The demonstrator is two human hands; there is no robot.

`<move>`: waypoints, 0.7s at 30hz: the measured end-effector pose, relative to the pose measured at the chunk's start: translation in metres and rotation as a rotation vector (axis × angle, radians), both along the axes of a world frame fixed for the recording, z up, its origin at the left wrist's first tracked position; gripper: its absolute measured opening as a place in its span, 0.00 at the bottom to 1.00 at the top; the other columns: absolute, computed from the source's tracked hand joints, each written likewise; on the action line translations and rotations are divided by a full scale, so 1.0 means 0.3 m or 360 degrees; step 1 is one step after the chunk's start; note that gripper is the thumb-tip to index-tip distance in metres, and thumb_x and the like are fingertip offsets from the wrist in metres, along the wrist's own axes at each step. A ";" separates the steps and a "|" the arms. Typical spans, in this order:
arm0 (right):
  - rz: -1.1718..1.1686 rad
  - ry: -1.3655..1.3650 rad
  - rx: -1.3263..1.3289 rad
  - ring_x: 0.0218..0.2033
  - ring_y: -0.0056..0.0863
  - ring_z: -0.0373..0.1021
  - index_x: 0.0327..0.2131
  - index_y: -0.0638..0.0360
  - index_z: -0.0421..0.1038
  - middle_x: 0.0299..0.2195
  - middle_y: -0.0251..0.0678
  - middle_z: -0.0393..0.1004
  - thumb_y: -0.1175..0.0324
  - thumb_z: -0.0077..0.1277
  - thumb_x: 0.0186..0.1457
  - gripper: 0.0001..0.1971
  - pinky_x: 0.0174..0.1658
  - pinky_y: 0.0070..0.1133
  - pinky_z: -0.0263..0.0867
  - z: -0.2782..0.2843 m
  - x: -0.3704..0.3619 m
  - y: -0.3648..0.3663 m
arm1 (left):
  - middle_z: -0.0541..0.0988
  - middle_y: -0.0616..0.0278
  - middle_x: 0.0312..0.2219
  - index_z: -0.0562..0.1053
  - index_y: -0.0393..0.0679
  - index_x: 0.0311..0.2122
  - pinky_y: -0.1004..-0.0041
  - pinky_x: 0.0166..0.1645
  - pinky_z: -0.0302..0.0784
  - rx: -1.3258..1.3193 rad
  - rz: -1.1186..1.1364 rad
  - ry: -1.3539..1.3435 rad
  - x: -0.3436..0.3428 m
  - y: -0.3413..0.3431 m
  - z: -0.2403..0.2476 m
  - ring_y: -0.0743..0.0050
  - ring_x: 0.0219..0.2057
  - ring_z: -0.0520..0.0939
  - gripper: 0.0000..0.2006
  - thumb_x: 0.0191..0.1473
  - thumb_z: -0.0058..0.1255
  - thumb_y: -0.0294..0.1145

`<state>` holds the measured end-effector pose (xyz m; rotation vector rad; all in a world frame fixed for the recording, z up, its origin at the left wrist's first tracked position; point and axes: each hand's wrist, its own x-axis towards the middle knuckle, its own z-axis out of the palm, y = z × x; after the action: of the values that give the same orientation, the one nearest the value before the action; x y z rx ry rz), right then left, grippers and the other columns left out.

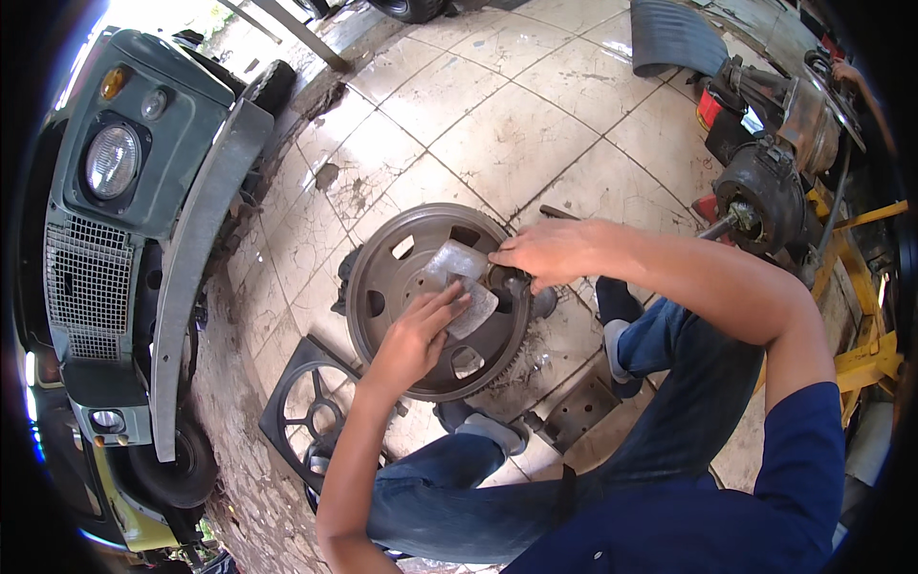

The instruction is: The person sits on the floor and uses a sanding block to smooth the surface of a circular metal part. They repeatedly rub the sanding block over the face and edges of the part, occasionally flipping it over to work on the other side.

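Observation:
A round brown-grey metal flywheel (378,258) with slotted openings and a toothed edge lies flat on the tiled floor before me. Across its middle are a shiny pale sheet (457,258) and a rough grey piece (475,314) that looks like folded sandpaper. My left hand (421,330) rests on the grey piece with its fingers stretched out flat. Over the flywheel's right rim, my right hand (545,253) has its fingers bent around a dark rounded thing that I cannot make out. A small grey cup-like object (543,302) stands just below that hand.
A black square fan shroud (279,387) lies near left, and a rusty metal plate (583,413) sits by my feet. To the left stands a green vehicle front with a grey bumper (196,258). An axle assembly (765,196) on a yellow stand (865,364) is at right.

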<state>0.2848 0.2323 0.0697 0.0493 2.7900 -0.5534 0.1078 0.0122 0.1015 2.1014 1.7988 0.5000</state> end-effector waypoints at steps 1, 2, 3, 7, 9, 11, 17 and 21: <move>0.0011 -0.0021 0.0018 0.55 0.44 0.70 0.64 0.64 0.61 0.55 0.43 0.72 0.63 0.67 0.48 0.41 0.55 0.34 0.70 0.006 -0.004 0.004 | 0.74 0.51 0.58 0.75 0.40 0.53 0.58 0.58 0.74 0.0067 0.0006 0.0092 0.010 0.007 -0.021 0.50 0.53 0.76 0.24 0.48 0.53 0.16; 0.0026 -0.0006 0.0009 0.55 0.44 0.70 0.64 0.63 0.61 0.55 0.43 0.72 0.63 0.67 0.48 0.41 0.55 0.34 0.70 0.008 -0.008 0.004 | 0.75 0.51 0.58 0.76 0.40 0.51 0.58 0.57 0.75 0.0133 0.0014 0.0184 0.015 0.014 -0.041 0.50 0.51 0.77 0.22 0.48 0.53 0.16; 0.0043 0.0000 0.0004 0.55 0.44 0.70 0.64 0.63 0.61 0.55 0.42 0.72 0.63 0.68 0.48 0.41 0.55 0.34 0.70 0.008 -0.010 0.007 | 0.76 0.54 0.56 0.76 0.40 0.51 0.58 0.55 0.76 0.0221 -0.0029 0.0310 0.015 0.031 -0.066 0.51 0.49 0.77 0.22 0.48 0.54 0.18; 0.0034 0.0077 -0.0045 0.54 0.43 0.71 0.64 0.63 0.62 0.55 0.43 0.73 0.64 0.67 0.48 0.40 0.56 0.34 0.69 0.001 0.008 0.018 | 0.76 0.58 0.53 0.76 0.40 0.51 0.59 0.55 0.76 0.0202 -0.0046 0.0312 0.043 0.070 -0.054 0.53 0.50 0.77 0.21 0.48 0.53 0.18; -0.0027 0.0025 -0.0065 0.54 0.44 0.71 0.64 0.63 0.60 0.56 0.43 0.72 0.65 0.67 0.48 0.40 0.56 0.35 0.69 0.008 0.022 0.021 | 0.75 0.56 0.54 0.76 0.40 0.51 0.58 0.56 0.75 -0.0006 -0.0031 0.0211 0.057 0.056 0.012 0.50 0.51 0.76 0.22 0.48 0.51 0.16; -0.0021 0.0033 -0.0073 0.55 0.44 0.71 0.65 0.63 0.60 0.57 0.43 0.71 0.65 0.67 0.49 0.41 0.56 0.35 0.69 0.011 0.021 0.020 | 0.75 0.56 0.55 0.76 0.40 0.52 0.58 0.57 0.75 -0.0073 -0.0031 0.0181 0.044 0.040 0.049 0.50 0.52 0.76 0.23 0.48 0.50 0.14; 0.0029 -0.0071 -0.0064 0.56 0.44 0.70 0.65 0.62 0.58 0.59 0.42 0.69 0.65 0.66 0.50 0.41 0.57 0.35 0.69 0.034 -0.016 0.004 | 0.77 0.59 0.54 0.77 0.41 0.50 0.60 0.56 0.75 0.0141 -0.0052 0.0313 0.033 0.051 -0.038 0.53 0.51 0.78 0.22 0.46 0.52 0.17; -0.0009 -0.0091 -0.0063 0.57 0.45 0.70 0.67 0.62 0.55 0.61 0.43 0.67 0.64 0.64 0.52 0.42 0.57 0.35 0.69 0.023 0.007 0.007 | 0.79 0.59 0.53 0.78 0.41 0.50 0.60 0.56 0.75 0.0031 -0.0037 0.0305 0.030 0.059 -0.007 0.55 0.53 0.77 0.23 0.46 0.52 0.17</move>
<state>0.2868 0.2342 0.0766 0.0634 2.7231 -0.5991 0.1167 0.0298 0.0994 2.2480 1.8750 0.3205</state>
